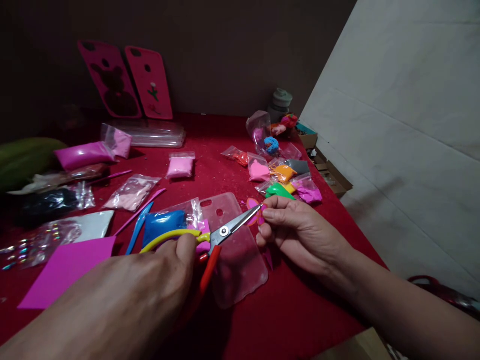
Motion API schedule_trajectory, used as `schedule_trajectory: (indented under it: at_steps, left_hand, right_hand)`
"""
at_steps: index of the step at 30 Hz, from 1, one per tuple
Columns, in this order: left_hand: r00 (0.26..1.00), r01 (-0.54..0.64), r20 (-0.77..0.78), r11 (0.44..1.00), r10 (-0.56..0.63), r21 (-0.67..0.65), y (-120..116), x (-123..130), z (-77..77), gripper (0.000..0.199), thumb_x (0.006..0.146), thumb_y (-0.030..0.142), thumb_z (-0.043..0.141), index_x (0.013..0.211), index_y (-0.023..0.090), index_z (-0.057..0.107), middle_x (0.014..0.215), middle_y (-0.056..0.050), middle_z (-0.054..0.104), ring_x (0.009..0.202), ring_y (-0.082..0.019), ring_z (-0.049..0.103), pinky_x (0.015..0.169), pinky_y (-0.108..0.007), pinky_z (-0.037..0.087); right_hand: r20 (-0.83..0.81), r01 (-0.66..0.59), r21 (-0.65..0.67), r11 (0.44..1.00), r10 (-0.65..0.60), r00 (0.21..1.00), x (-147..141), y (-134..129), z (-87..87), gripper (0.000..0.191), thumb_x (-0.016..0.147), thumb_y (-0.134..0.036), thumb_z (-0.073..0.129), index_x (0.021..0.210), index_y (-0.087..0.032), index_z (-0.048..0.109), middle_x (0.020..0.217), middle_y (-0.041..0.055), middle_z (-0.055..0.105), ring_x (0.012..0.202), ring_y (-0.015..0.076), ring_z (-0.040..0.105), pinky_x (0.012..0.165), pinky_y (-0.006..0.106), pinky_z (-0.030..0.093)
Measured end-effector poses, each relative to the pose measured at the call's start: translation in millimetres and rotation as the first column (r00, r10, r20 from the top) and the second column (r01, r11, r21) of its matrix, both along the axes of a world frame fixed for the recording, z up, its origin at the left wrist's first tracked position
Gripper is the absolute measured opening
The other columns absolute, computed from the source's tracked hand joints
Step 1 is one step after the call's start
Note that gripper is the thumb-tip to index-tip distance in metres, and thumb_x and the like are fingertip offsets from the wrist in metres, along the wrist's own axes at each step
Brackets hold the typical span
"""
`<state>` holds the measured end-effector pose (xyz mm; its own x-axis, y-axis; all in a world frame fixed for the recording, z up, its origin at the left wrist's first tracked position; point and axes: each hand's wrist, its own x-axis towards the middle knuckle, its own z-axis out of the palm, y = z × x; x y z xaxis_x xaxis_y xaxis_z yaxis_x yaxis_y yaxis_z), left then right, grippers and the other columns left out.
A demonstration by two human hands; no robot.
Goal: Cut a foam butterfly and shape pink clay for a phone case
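My left hand point(161, 280) is closed around the handles of a pair of scissors point(224, 231), one yellow and one red. The blades slant up to the right, close together, with their tips at the fingers of my right hand point(300, 230). Between thumb and forefinger, that hand pinches a small pink piece point(263, 212), mostly hidden by the fingers. Just left of it shows a pink petal shape with an orange edge point(253, 204); whether the two are joined, I cannot tell. Beneath the scissors a clear phone case point(240, 280) lies flat on the red cloth.
Left of the case are a blue clay packet point(165, 222), a blue modelling tool point(138, 227) and a pink sheet point(71, 270). Several coloured clay bags, including an orange one point(284, 173), lie at the right. Two decorated pink phone cases point(152, 85) stand at the back.
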<state>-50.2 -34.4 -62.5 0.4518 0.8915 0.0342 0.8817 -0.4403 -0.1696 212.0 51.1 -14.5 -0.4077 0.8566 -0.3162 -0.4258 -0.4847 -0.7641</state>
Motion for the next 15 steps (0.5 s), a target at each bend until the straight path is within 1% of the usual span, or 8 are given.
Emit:
schedule_trajectory:
  at_steps: [1, 2, 3, 4, 6, 9, 13, 15]
  left_hand:
    - [0.998, 0.027, -0.059, 0.999, -0.025, 0.04, 5.1, 9.2, 13.3, 0.054, 0.084, 0.008, 0.015, 0.106, 0.004, 0.064, 0.058, -0.006, 0.05, 0.075, -0.033, 0.066, 0.068, -0.044, 0.052]
    - [0.994, 0.06, -0.1, 0.997, -0.055, 0.053, 8.2, 16.9, 23.7, 0.054, 0.083, 0.007, 0.015, 0.101, 0.005, 0.066, 0.056, -0.005, 0.049, 0.071, -0.032, 0.066, 0.065, -0.042, 0.052]
    - [0.99, 0.065, -0.131, 0.996, -0.057, 0.06, 9.7, 22.7, 31.1, 0.052, 0.083, 0.006, 0.016, 0.093, 0.008, 0.067, 0.051, -0.003, 0.044, 0.064, -0.031, 0.064, 0.061, -0.041, 0.051]
    - [0.985, 0.066, -0.159, 0.997, -0.058, 0.045, 10.1, 26.9, 35.8, 0.051, 0.082, 0.005, 0.017, 0.09, 0.01, 0.067, 0.05, -0.002, 0.043, 0.058, -0.029, 0.061, 0.058, -0.04, 0.05]
    - [0.979, 0.053, -0.196, 0.999, -0.054, -0.013, 9.8, 31.3, 38.9, 0.048, 0.081, 0.004, 0.02, 0.091, 0.012, 0.066, 0.051, -0.001, 0.044, 0.048, -0.026, 0.055, 0.052, -0.038, 0.048]
    - [0.98, 0.048, -0.19, 0.996, -0.061, -0.075, 10.4, 33.1, 37.6, 0.045, 0.078, 0.003, 0.025, 0.096, 0.013, 0.065, 0.054, -0.001, 0.049, 0.041, -0.022, 0.05, 0.048, -0.035, 0.045]
    - [0.987, 0.033, -0.155, 0.997, -0.043, -0.063, 10.5, 33.4, 38.2, 0.038, 0.076, 0.004, 0.03, 0.088, 0.016, 0.064, 0.048, 0.0, 0.046, 0.036, -0.022, 0.048, 0.05, -0.038, 0.048]
    - [0.993, 0.01, -0.117, 0.994, -0.023, -0.111, 8.6, 30.5, 39.8, 0.035, 0.075, 0.006, 0.033, 0.088, 0.017, 0.064, 0.047, 0.001, 0.046, 0.036, -0.021, 0.048, 0.053, -0.038, 0.049]
  right_hand:
    - [-0.001, 0.009, -0.004, 1.0, -0.009, 1.0, -0.4, -0.2, 0.1, 0.016, 0.072, -0.011, 0.074, 0.077, -0.014, 0.06, 0.059, -0.0003, 0.062, 0.052, 0.0111, 0.06, 0.057, 0.023, 0.055]
    - [-0.001, 0.014, -0.009, 1.0, -0.014, 1.0, -0.9, -0.4, 0.1, 0.017, 0.071, -0.011, 0.074, 0.078, -0.014, 0.059, 0.06, -0.0004, 0.062, 0.052, 0.0111, 0.061, 0.058, 0.024, 0.056]
    - [-0.002, 0.016, -0.015, 1.0, -0.016, 1.0, -1.3, -0.5, 0.2, 0.018, 0.071, -0.011, 0.074, 0.078, -0.015, 0.058, 0.061, -0.0003, 0.063, 0.053, 0.0112, 0.061, 0.058, 0.024, 0.056]
    - [-0.005, 0.017, -0.02, 1.0, -0.018, 1.0, -1.7, -0.7, 0.1, 0.019, 0.07, -0.011, 0.075, 0.078, -0.015, 0.058, 0.061, -0.0003, 0.063, 0.053, 0.0112, 0.062, 0.058, 0.023, 0.056]
    - [-0.013, 0.021, -0.028, 0.999, -0.021, 1.0, -2.4, -1.0, -0.3, 0.02, 0.07, -0.01, 0.074, 0.078, -0.015, 0.057, 0.061, -0.0001, 0.063, 0.054, 0.0114, 0.062, 0.058, 0.023, 0.056]
    - [-0.042, 0.027, -0.024, 0.999, -0.028, 0.999, -3.1, -1.6, -1.7, 0.019, 0.071, -0.008, 0.073, 0.079, -0.015, 0.057, 0.062, 0.0001, 0.064, 0.054, 0.0114, 0.063, 0.059, 0.023, 0.057]
    - [-0.081, 0.027, -0.017, 0.999, -0.028, 0.996, -3.3, -2.1, -3.1, 0.017, 0.073, -0.007, 0.071, 0.081, -0.015, 0.058, 0.062, 0.0003, 0.064, 0.055, 0.0115, 0.064, 0.059, 0.023, 0.058]
    - [-0.073, 0.038, -0.024, 0.999, -0.04, 0.997, -3.2, -1.9, -3.1, 0.017, 0.072, -0.007, 0.071, 0.081, -0.015, 0.059, 0.062, -0.0002, 0.064, 0.055, 0.0113, 0.064, 0.059, 0.023, 0.058]
